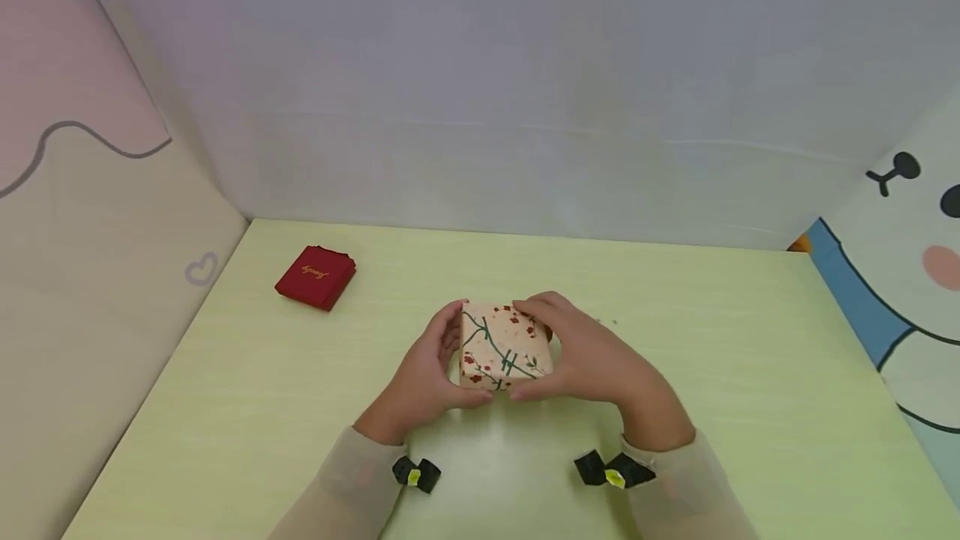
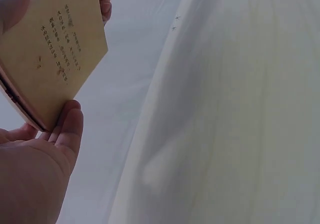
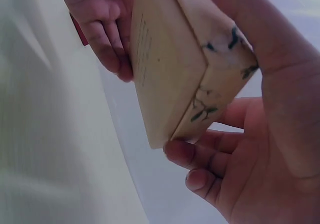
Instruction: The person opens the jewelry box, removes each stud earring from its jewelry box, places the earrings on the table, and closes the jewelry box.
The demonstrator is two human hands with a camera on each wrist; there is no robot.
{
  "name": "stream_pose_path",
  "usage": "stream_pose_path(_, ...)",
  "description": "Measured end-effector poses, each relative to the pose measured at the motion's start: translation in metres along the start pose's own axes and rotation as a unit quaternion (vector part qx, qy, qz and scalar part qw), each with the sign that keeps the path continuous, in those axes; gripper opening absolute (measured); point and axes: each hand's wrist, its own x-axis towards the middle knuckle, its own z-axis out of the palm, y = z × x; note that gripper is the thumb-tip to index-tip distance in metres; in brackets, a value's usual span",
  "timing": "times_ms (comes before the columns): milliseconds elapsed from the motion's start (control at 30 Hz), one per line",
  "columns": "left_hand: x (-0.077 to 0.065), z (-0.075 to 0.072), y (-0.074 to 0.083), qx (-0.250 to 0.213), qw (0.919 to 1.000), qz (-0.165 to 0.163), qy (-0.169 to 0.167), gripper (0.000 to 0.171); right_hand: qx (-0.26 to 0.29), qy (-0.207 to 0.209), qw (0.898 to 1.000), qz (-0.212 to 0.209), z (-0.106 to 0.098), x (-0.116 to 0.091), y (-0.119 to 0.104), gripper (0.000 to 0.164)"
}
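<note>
A small cream gift box (image 1: 504, 347) printed with red blossoms and green branches is held up between both hands. My left hand (image 1: 426, 375) grips its left side, thumb at the near edge and fingers along the far side. On the opposite side my right hand (image 1: 592, 354) grips it the same way, thumb near and fingers at the far right corner. The box's plain underside (image 2: 62, 53) carries columns of small dark characters in the left wrist view. A seam runs along the box's side (image 3: 207, 86) in the right wrist view.
A flat dark red square item (image 1: 315, 277) with gold lettering lies at the back left of the pale yellow-green table (image 1: 247, 440). A white wall sheet (image 1: 480, 90) rises behind the table. Printed panels (image 1: 911, 298) stand at both sides.
</note>
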Motion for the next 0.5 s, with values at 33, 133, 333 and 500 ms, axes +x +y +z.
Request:
stream_pose_path(33, 0.0003, -0.0007, 0.0000, -0.007, 1.0000, 0.001, -0.001, 0.123, 0.004, -0.002, 1.000, -0.002, -0.0009, -0.0006, 0.0009, 0.108)
stream_pose_path(133, 0.0003, -0.0021, 0.0009, -0.016, 0.9999, 0.003, -0.004, 0.123, 0.010, -0.006, 1.000, -0.010, -0.0015, -0.0012, 0.0038, 0.109)
stream_pose_path(333, -0.0006, -0.0028, 0.0006, -0.028, 0.9996, 0.005, -0.006, 0.123, 0.004, -0.015, 1.000, -0.015, 0.0006, -0.0001, 0.0041, 0.107)
stream_pose_path(500, -0.0012, -0.0019, -0.0010, -0.046, 0.9987, 0.014, -0.016, 0.122, -0.010, -0.011, 1.000, -0.015, -0.0008, -0.0016, 0.0013, 0.107)
